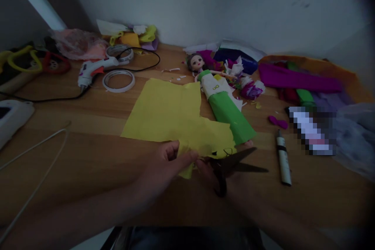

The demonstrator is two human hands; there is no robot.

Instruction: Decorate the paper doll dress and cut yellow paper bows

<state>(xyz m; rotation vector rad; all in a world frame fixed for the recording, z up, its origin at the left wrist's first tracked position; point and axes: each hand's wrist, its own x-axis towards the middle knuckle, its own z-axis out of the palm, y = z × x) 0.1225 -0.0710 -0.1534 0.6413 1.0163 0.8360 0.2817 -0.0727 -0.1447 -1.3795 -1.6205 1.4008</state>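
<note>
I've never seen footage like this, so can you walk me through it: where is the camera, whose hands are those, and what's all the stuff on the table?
There is one picture, taken by a camera worn on a person's head, looking forward and down at that person's own bare hands. No machine is involved. The left hand pinches the near edge of a yellow paper sheet that lies on a wooden table. The right hand holds dark scissors, blades open at the paper's edge. Behind the paper lies a doll in a green wrap. Far left are a glue gun and tape rolls. On the right are a marker, purple paper and coloured scraps. The picture is dim, so small details are hard to tell.
</note>
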